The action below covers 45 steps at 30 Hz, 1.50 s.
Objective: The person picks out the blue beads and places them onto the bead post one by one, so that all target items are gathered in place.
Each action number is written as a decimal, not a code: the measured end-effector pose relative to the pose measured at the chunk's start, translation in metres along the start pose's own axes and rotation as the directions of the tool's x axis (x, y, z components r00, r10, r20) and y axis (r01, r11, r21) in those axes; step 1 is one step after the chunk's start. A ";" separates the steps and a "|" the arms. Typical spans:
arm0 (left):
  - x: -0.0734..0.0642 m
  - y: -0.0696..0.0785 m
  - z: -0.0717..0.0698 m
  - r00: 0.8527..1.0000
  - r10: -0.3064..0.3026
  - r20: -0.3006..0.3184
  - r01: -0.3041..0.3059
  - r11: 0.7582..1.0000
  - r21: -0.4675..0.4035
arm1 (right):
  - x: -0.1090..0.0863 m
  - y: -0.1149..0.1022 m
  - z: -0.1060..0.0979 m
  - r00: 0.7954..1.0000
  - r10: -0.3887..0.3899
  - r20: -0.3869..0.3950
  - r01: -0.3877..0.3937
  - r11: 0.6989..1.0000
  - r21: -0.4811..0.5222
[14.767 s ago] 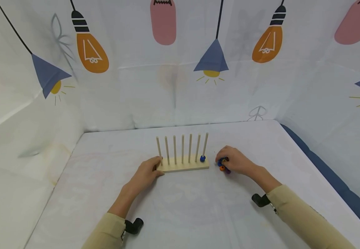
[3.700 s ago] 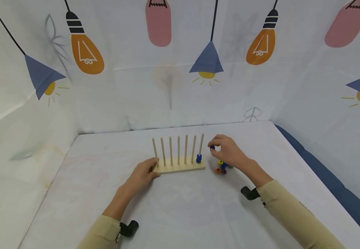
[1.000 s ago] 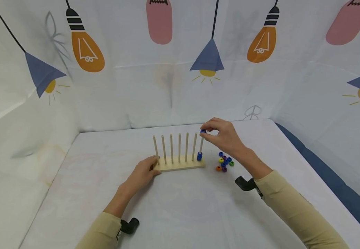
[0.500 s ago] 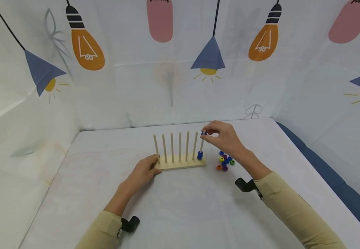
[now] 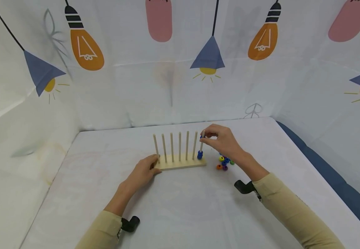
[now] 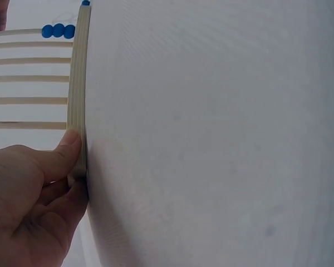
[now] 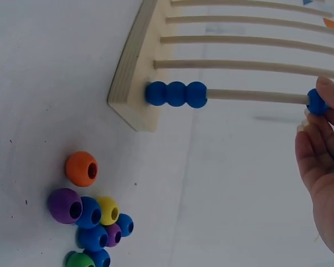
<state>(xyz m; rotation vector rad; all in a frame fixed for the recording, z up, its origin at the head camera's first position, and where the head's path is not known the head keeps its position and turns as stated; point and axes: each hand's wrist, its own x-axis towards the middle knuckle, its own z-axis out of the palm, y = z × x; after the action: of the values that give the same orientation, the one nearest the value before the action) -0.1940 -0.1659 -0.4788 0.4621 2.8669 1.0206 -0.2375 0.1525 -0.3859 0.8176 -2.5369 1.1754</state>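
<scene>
A pale wooden peg rack (image 5: 183, 164) with a row of upright pegs stands on the white table. My left hand (image 5: 144, 169) grips the rack's left end, thumb on the near side, as the left wrist view (image 6: 42, 194) also shows. Three blue beads (image 7: 176, 94) are stacked at the foot of the rightmost peg (image 7: 256, 96). Near that peg's top, my right hand (image 5: 222, 138) pinches another blue bead (image 7: 317, 102) between thumb and fingertips, the bead threaded on the peg. The other pegs carry no beads.
To the right of the rack lies a loose cluster of beads: orange (image 7: 82, 168), purple (image 7: 65, 206), yellow (image 7: 108, 209), green (image 7: 79, 260) and several blue. A white sheet printed with lamps hangs behind the table (image 5: 180, 207).
The bead stack on the rightmost peg grew from one to three over the earlier frames. In the last second, my right hand brought another blue bead onto that peg and slid it slightly down.
</scene>
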 end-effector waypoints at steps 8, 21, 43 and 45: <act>0.000 -0.001 0.000 1.000 -0.007 0.004 0.007 1.000 0.001 | -0.004 0.007 0.006 1.000 0.003 0.016 -0.004 1.000 0.013; 0.000 -0.001 0.000 1.000 0.005 -0.006 -0.005 1.000 -0.015 | -0.008 0.016 0.018 0.998 0.059 0.034 -0.061 0.997 0.056; 0.001 -0.001 0.000 1.000 0.004 -0.010 -0.004 1.000 -0.001 | -0.014 0.034 0.037 0.984 0.147 0.104 -0.155 0.985 0.073; 0.000 -0.001 -0.001 1.000 0.010 -0.010 -0.010 1.000 0.000 | -0.014 0.035 0.038 0.982 0.152 0.109 -0.161 0.984 0.072</act>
<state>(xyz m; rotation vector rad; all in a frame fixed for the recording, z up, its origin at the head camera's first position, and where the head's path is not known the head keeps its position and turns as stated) -0.1947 -0.1669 -0.4791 0.4723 2.8764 1.0282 -0.2449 0.1474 -0.4389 0.7247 -2.6961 1.3230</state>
